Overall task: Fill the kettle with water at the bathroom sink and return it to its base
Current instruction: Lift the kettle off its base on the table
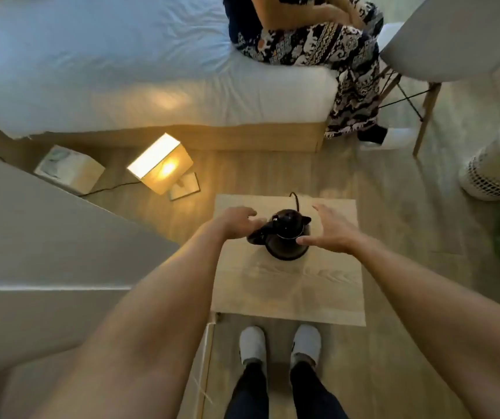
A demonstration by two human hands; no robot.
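Note:
A black kettle (pixel 286 237) stands upright on a low light-wood table (pixel 303 291), its handle pointing left and a black cord (pixel 295 199) curving away behind it. Its base is hidden under it. My left hand (pixel 238 222) hovers at the handle, fingers curled and apart, not clearly gripping. To the kettle's right my right hand (pixel 331 229) is spread open, with the thumb close to the kettle's body.
A white bed (pixel 121 71) fills the far side, with a person in patterned clothes (pixel 318 40) sitting at its corner. A lit box lamp (pixel 161 164) stands on the floor at left. A chair (pixel 454 40) and white basket (pixel 496 164) are at right. A wall ledge (pixel 46 237) runs along the left.

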